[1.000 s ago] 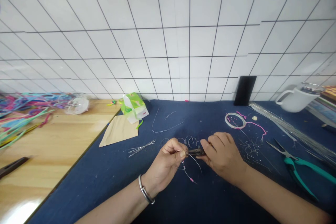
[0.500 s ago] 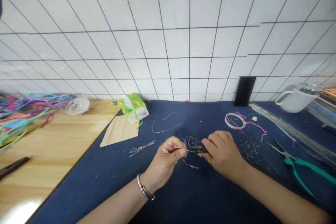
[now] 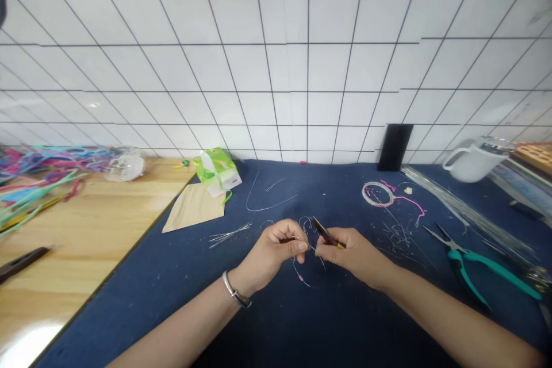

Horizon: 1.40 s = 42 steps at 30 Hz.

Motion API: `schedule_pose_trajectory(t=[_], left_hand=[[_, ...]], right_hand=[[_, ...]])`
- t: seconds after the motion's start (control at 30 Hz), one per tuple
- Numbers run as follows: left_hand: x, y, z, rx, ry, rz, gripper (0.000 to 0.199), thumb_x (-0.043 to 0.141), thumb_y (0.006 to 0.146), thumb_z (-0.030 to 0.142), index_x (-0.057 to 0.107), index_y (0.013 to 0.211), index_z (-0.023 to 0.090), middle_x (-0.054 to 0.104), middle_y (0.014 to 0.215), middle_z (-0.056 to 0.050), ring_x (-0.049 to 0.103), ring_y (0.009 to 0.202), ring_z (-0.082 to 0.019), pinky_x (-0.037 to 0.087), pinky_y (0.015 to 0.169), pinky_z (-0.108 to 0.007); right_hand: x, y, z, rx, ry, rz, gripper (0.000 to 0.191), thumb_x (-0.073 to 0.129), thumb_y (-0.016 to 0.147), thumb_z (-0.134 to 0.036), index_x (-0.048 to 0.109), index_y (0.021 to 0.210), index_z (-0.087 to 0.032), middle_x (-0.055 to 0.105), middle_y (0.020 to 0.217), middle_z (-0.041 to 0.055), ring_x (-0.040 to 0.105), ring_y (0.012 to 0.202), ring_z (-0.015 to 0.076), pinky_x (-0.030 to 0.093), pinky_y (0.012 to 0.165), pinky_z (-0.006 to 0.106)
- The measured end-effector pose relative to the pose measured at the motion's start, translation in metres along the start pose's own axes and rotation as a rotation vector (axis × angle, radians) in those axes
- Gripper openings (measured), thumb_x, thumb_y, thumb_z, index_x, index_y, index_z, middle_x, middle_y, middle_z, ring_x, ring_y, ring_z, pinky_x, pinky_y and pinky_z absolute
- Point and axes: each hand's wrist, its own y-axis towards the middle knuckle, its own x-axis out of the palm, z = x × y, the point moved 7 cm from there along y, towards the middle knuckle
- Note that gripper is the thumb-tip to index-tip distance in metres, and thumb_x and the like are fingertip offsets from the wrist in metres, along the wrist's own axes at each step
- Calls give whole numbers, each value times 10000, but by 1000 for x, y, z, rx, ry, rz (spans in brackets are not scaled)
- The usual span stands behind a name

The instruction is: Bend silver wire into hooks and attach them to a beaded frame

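My left hand (image 3: 282,250), with a silver bangle (image 3: 235,290) at the wrist, pinches a thin wire (image 3: 313,248) between thumb and fingertips. A strand with a pink bead (image 3: 301,278) hangs below these fingers. To its right, my right hand (image 3: 351,250) is closed around dark pliers (image 3: 324,231), whose jaws point up and to the left, apart from the wire. Its thumb is near the wire's right end; whether it touches cannot be made out. Curled wire pieces (image 3: 305,223) lie on the blue mat (image 3: 267,333) just behind the hands.
Green-handled pliers (image 3: 459,253) and wire clippings (image 3: 399,236) lie right, near a long wire bundle (image 3: 470,213). A round dish (image 3: 378,203) holds pink beads. Straight wires (image 3: 230,233), brown paper (image 3: 196,206) and a green packet (image 3: 218,168) lie left; a white mug (image 3: 472,164) stands back right.
The pliers in my right hand have swung from lying level at the wire to pointing up, away from it. The beaded strand has shifted left and hangs lower. The view has moved slightly.
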Motion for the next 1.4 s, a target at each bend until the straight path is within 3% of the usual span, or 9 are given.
schedule_pose_trajectory(t=[0.23,0.5,0.9,1.23,1.4], left_hand=[[10,-7,13,29,1,15,126,664,734,193,555,737,130,565,642,2,488,524,-77,361,545,-218],[22,-14,6,19,-99,17,115,620,775,176,513,768,135,512,650,25,416,496,-44,299,509,-197],[16,-12,4,-15,-216,-37,128,616,771,146,490,750,132,516,642,19,414,493,-44,284,503,-198],[15,-10,2,-72,-364,-101,133,623,755,115,492,737,130,506,625,20,422,478,-41,307,504,-198],[10,-9,3,-88,-344,-78,108,622,760,116,514,760,128,532,636,14,451,485,-42,337,518,-197]], right_hand=[[-5,-19,-11,-77,-130,51,368,379,873,-484,550,827,-162,495,708,-13,433,641,99,330,595,230],[12,-44,9,-81,-108,61,412,303,907,-471,573,837,-168,545,740,11,515,716,117,383,668,237],[19,-33,12,-88,-224,109,392,332,898,-465,564,785,-170,460,623,-27,426,573,89,323,549,208],[26,-25,16,-131,-212,117,397,326,899,-460,538,741,-164,407,601,-33,391,551,86,310,533,209],[26,-22,16,-108,-177,125,408,313,900,-469,528,731,-167,402,594,-34,383,544,85,310,531,211]])
